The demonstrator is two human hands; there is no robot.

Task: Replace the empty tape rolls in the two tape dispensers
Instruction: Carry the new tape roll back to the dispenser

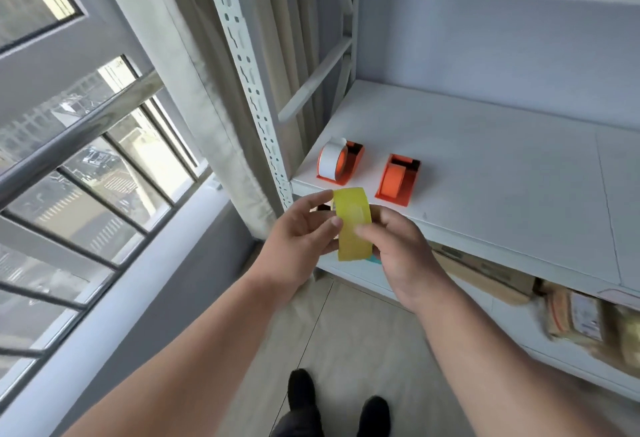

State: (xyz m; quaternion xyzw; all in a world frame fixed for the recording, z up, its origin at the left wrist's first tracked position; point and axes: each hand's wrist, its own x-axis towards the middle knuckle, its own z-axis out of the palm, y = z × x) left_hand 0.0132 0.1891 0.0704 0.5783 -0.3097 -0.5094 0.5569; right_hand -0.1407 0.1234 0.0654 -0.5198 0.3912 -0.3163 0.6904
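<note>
Two orange tape dispensers stand on the white shelf [485, 173]. The left dispenser [341, 163] carries a white roll. The right dispenser [398, 178] shows only its orange hub. In front of the shelf edge I hold a yellow tape roll [353, 225] edge-on between both hands. My left hand [301, 232] pinches it from the left with thumb and fingers. My right hand [398, 246] grips its right side, thumb on the face of the tape.
A perforated white shelf post [256, 90] rises to the left of the dispensers. Cardboard boxes and packets [571, 315] fill the lower shelf. A window [86, 159] and its sill run along the left. My shoes [339, 402] stand on the tiled floor.
</note>
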